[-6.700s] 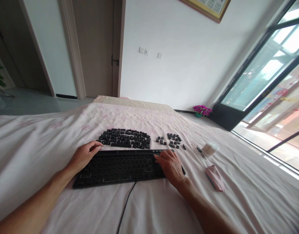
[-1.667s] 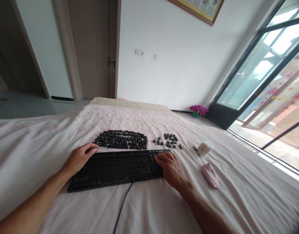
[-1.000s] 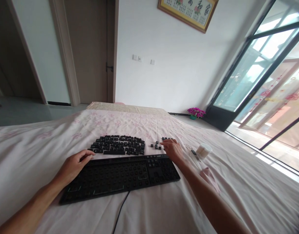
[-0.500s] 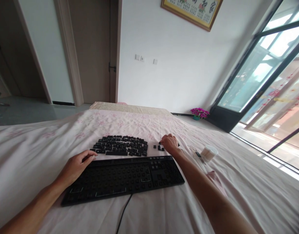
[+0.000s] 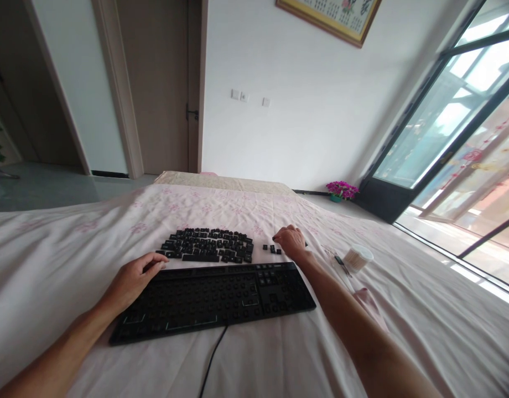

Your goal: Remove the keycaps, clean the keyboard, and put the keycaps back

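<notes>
Just beyond the keyboard (image 5: 213, 296), my right hand (image 5: 291, 241) is curling over the small keycap cluster (image 5: 274, 249), grip hidden, while my loosely curled left hand (image 5: 132, 279) is bracing its left end.

Keyboard (image 5: 213, 298) matt black plastic; keycaps (image 5: 208, 246) same; bedsheet (image 5: 72, 243) soft creased printed cloth.

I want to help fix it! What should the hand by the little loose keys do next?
Probably pinch one small black keycap with the right hand and lift it. That hand rests on the small pile, while the black keyboard shows bare sockets and the left hand steadies its corner.
</notes>
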Tool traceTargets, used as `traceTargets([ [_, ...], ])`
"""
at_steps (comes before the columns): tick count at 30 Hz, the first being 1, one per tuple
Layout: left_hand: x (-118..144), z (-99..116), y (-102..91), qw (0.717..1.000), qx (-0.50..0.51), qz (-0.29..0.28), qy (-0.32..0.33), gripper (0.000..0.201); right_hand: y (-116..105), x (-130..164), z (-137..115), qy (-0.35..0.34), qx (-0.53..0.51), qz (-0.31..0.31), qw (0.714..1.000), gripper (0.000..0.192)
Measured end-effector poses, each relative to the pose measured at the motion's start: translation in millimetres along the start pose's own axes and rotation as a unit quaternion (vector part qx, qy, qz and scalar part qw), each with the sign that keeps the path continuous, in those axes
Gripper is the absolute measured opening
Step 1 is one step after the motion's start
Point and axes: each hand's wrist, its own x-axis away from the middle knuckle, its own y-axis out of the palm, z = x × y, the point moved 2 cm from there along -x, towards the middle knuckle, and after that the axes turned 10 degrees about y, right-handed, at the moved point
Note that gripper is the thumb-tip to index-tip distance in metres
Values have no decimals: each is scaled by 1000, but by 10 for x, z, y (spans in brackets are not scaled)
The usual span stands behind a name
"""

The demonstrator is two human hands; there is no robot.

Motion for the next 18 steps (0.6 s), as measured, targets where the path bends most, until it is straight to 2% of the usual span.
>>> traceTargets([
  [3,12,11,-8,1000,2,-3,-8,34,-190,208,5,-3,-30,25,999,22],
  [6,15,18,-11,1000,4,-2,-7,35,-391,578,-26,-48,-90,65,993,20],
  [8,12,18,-8,1000,4,-1,-7,35,-483,862,-69,-93,-100,56,989,20],
  [11,7,16,-2,1000,3,2,-9,36,-558,1210,-130,-122,-92,45,987,19],
  [14,9,20,-5,1000,2,5,-11,36,-564,1378,-176,-130,-66,39,989,18],
  [18,17,40,-23,1000,-2,9,-6,36,-521,1415,-224,-142,-26,28,989,19],
])
